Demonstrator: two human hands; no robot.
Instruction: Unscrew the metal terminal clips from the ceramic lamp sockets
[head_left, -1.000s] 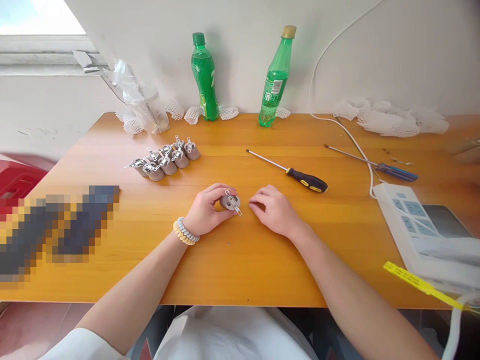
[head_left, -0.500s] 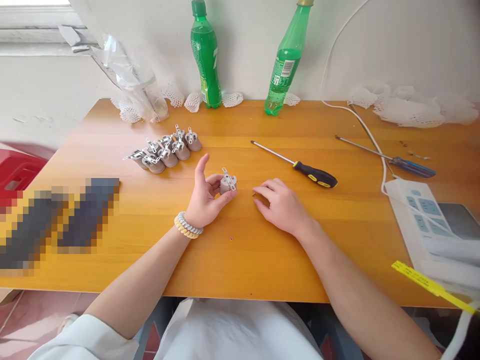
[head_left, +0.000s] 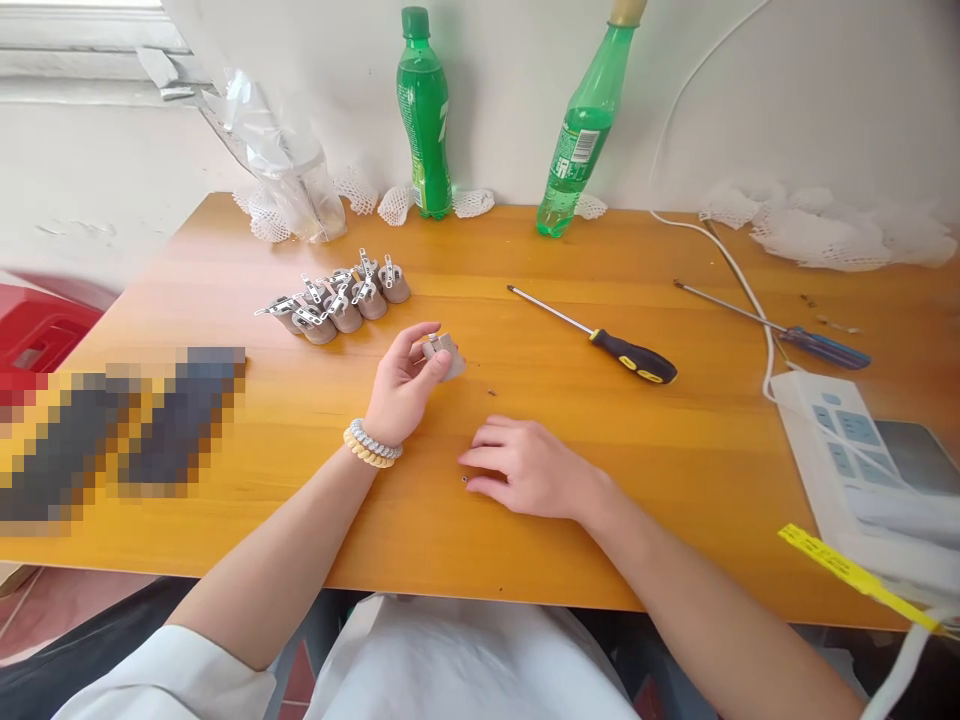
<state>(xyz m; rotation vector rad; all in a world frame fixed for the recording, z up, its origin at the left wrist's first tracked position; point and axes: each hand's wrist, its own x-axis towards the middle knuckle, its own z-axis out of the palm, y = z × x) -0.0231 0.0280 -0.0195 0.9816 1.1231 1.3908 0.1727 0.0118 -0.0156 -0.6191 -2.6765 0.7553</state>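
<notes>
Grey-brown cylindrical piece (head_left: 454, 363), freshly turned, pinched in left hand (head_left: 400, 388) over orange-brown wooden table (head_left: 420, 545); small slim metal bit (head_left: 491, 391) now exposed; right hand (head_left: 536, 468) drawn nearer, loosely spread beside tiny dark fastener (head_left: 464, 479), suggesting attention shifted between parts.

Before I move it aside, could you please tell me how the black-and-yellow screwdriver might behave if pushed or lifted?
The screwdriver should feel stiff, given its straight metal shaft. It is probably handle-heavy, as its handle looks far thicker. Pushed, it may roll or swivel, that handle being rounded.
</notes>
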